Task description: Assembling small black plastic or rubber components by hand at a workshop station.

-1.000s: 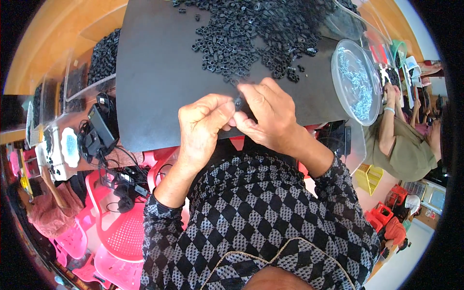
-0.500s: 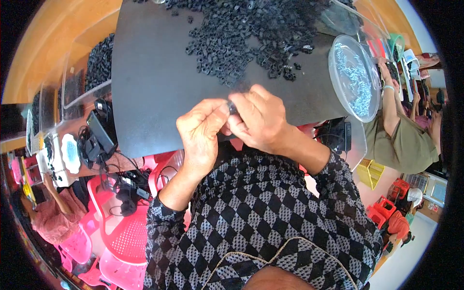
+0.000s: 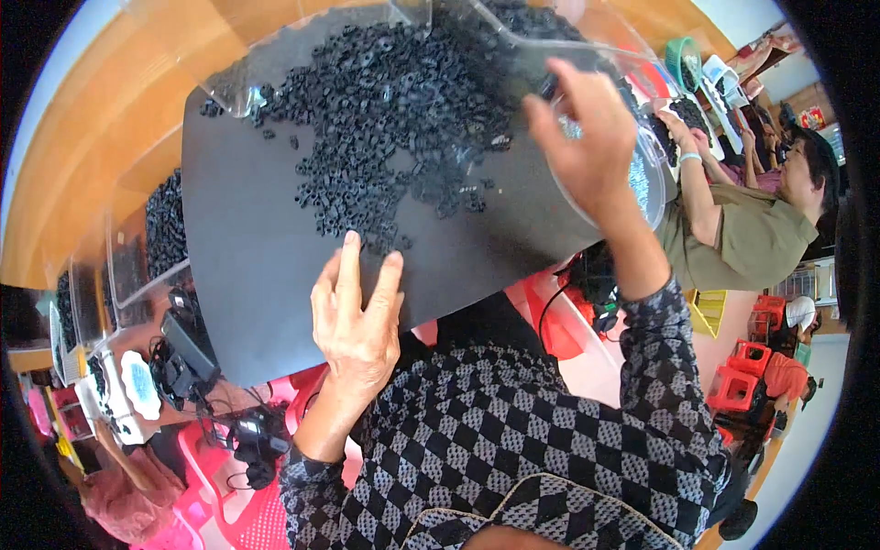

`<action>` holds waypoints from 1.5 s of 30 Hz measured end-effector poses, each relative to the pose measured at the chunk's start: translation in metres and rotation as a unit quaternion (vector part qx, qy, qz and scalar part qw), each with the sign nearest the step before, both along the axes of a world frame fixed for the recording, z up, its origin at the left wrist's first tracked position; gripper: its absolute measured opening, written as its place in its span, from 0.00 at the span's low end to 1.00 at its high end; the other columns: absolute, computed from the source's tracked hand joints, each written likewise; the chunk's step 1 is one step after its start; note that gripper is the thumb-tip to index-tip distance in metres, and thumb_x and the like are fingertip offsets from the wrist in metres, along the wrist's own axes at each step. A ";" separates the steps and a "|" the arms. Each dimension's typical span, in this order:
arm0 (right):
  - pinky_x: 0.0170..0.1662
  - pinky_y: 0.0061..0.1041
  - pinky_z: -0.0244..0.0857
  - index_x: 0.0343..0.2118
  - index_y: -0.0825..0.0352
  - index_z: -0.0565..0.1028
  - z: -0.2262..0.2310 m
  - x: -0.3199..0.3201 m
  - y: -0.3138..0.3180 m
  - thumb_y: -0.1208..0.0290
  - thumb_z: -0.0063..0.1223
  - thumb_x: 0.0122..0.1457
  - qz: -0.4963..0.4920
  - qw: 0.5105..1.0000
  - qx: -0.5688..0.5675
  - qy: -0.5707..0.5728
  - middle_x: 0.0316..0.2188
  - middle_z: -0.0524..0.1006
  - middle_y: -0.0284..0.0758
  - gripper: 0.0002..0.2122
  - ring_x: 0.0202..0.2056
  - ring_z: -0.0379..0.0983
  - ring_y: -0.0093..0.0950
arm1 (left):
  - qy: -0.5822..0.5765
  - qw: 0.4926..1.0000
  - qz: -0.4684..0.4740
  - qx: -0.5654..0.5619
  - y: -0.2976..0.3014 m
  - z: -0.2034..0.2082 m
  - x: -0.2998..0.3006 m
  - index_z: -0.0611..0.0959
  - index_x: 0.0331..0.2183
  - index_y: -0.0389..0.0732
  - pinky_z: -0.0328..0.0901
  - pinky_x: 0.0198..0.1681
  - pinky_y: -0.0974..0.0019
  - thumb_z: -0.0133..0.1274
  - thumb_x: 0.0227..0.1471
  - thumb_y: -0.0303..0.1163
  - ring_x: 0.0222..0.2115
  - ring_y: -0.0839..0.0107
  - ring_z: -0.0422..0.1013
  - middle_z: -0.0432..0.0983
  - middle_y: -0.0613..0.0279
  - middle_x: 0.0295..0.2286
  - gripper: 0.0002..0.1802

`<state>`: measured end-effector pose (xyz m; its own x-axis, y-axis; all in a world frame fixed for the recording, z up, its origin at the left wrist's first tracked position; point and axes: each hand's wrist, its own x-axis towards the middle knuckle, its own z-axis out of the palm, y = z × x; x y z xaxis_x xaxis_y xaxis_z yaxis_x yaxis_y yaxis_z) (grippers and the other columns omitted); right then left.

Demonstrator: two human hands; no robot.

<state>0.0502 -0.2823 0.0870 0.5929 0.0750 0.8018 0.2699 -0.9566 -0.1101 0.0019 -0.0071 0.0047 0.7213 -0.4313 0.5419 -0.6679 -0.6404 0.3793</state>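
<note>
Head view: a clear bin [image 3: 128, 280] of black pieces [image 3: 165, 227] stands left of the dark surface [image 3: 261, 284]. My left hand [image 3: 356, 321] is spread, fingertips at the near edge of the heap of small black parts [image 3: 376, 119]. Well apart, my right hand [image 3: 594, 142] is raised, blurred; a dark piece [image 3: 548, 86] shows between thumb and forefinger, gripped or not I cannot tell. Partly behind it sits a round clear tub [image 3: 656, 197] of bluish bits [image 3: 639, 181].
</note>
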 end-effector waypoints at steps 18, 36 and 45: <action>0.51 0.37 0.61 0.51 0.57 0.74 0.031 0.134 -0.120 0.56 0.63 0.47 0.110 0.913 -0.076 0.386 0.46 0.74 0.43 0.27 0.48 0.68 0.41 | 0.018 0.977 -0.125 0.172 0.004 0.005 0.031 0.85 0.40 0.52 0.50 0.54 0.38 0.63 0.35 0.40 0.60 0.41 0.47 0.54 0.47 0.60 0.23; 0.33 0.36 0.69 0.28 0.65 0.81 0.054 0.146 -0.167 0.64 0.61 0.49 -0.020 0.936 0.033 0.351 0.20 0.79 0.35 0.10 0.26 0.76 0.33 | -0.010 0.986 -0.085 0.146 0.006 0.002 0.028 0.83 0.41 0.50 0.55 0.51 0.38 0.65 0.31 0.33 0.58 0.43 0.53 0.57 0.45 0.58 0.27; 0.41 0.27 0.69 0.39 0.63 0.80 0.025 0.130 -0.180 0.67 0.60 0.49 -0.023 0.956 0.053 0.289 0.33 0.81 0.39 0.14 0.37 0.77 0.32 | -0.018 0.984 -0.065 0.163 0.002 -0.003 0.036 0.80 0.44 0.43 0.53 0.51 0.39 0.63 0.38 0.34 0.58 0.41 0.53 0.55 0.38 0.58 0.26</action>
